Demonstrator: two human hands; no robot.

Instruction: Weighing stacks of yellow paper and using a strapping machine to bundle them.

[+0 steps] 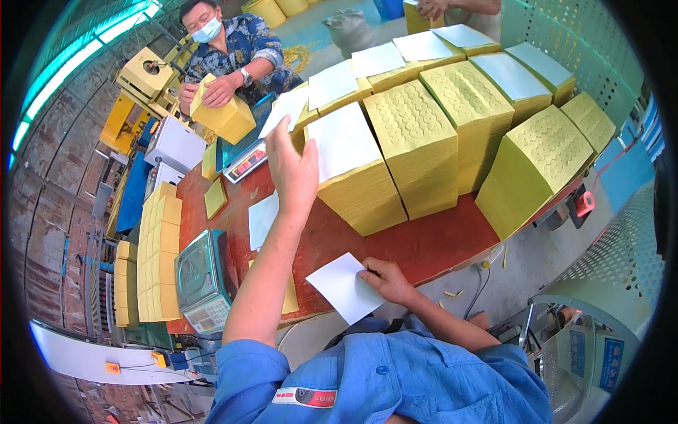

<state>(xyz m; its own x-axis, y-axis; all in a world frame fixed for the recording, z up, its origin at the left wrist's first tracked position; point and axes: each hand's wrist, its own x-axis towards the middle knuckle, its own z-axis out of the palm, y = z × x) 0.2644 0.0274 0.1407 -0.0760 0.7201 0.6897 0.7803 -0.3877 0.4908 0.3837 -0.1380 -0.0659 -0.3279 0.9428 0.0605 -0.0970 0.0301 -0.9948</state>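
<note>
My right hand (388, 280) pinches the edge of a white paper sheet (344, 288), held low in front of my body; whether it is one sheet or a thin bundle I cannot tell. Reaching forward over the table, my left hand (294, 169) has its fingers stretched out and the thumb apart. Its fingertips overlap a white sheet (284, 112) at the left end of the back row of yellow paper stacks. Beside that hand stands a tall yellow paper stack (360, 194) topped by a white sheet (342, 141). Other yellow stacks (413, 152) show a stamped scalloped pattern on top.
A green-topped scale (198, 272) stands at the table's left, near piled yellow blocks (159, 258). Farther off is a scale with a lit display (247, 164). Across the table, a masked person (233, 63) holds a yellow block (224, 113). Another person's hand (432, 8) shows at the top.
</note>
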